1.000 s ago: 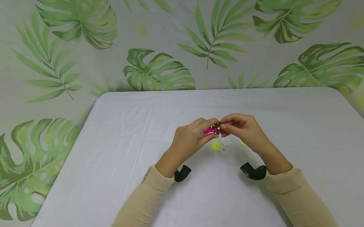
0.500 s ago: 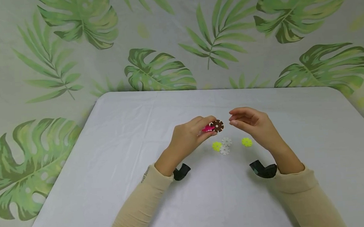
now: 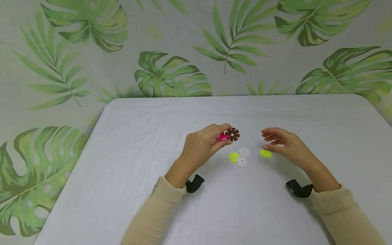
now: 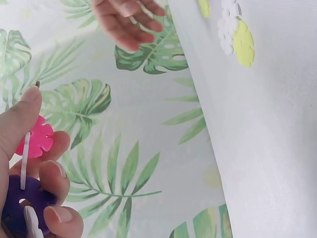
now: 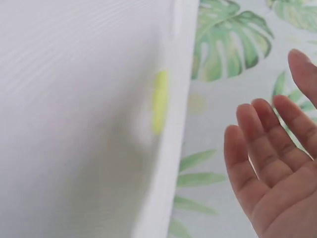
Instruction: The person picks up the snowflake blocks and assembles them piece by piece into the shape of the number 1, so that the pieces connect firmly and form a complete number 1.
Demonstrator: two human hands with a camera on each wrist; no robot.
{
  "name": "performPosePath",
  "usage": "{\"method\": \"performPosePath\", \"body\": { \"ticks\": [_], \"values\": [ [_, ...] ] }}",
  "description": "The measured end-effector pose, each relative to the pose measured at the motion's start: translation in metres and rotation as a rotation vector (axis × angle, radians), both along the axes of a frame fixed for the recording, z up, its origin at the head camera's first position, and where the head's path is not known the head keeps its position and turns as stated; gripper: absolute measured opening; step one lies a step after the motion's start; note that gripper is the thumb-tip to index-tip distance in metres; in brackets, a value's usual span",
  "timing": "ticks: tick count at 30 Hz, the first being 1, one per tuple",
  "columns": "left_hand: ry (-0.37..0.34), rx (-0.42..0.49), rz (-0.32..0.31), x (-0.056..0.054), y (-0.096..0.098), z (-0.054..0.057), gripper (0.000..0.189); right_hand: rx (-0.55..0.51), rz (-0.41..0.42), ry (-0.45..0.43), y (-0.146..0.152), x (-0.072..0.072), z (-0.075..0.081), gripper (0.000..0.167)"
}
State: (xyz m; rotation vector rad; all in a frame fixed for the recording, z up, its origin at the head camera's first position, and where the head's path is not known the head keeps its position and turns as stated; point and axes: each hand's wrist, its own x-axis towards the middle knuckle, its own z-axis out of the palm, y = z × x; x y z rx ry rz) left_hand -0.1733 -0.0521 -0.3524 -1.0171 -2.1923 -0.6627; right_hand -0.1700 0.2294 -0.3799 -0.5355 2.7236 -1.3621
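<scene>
The left hand (image 3: 205, 142) grips a chain of notched discs (image 4: 34, 144), its long axis running sideways from a pink disc (image 3: 222, 137) by the fingers to the brown disc (image 3: 232, 134), whose flat face shows in the head view. Only the left wrist view reveals a purple disc (image 4: 14, 212) and an edge-on white disc (image 4: 25, 163). Well right of the brown disc, the right hand (image 3: 290, 145) is relaxed and holds nothing; overlapping a yellow disc (image 3: 266, 154) from above, it appears apart from it in the right wrist view.
</scene>
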Motion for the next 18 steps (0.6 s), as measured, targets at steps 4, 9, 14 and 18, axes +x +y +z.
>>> {"method": "performPosePath", "body": {
  "ticks": [4, 9, 14, 18],
  "values": [
    [-0.006, 0.001, -0.006, 0.0, 0.0, 0.0, 0.037, 0.047, 0.004, -0.069, 0.007, -0.005, -0.012, 0.051],
    [-0.009, -0.001, -0.008, 0.0, 0.0, 0.0, 0.037, 0.103, 0.001, -0.096, 0.014, -0.01, -0.026, 0.047],
    [-0.008, -0.009, -0.006, 0.0, -0.001, 0.0, 0.037, 0.19, 0.01, -0.059, 0.017, -0.013, -0.035, 0.039],
    [-0.009, -0.014, 0.0, 0.0, -0.001, 0.0, 0.037, 0.231, 0.013, -0.032, 0.018, -0.013, -0.036, 0.031]
  ]
}}
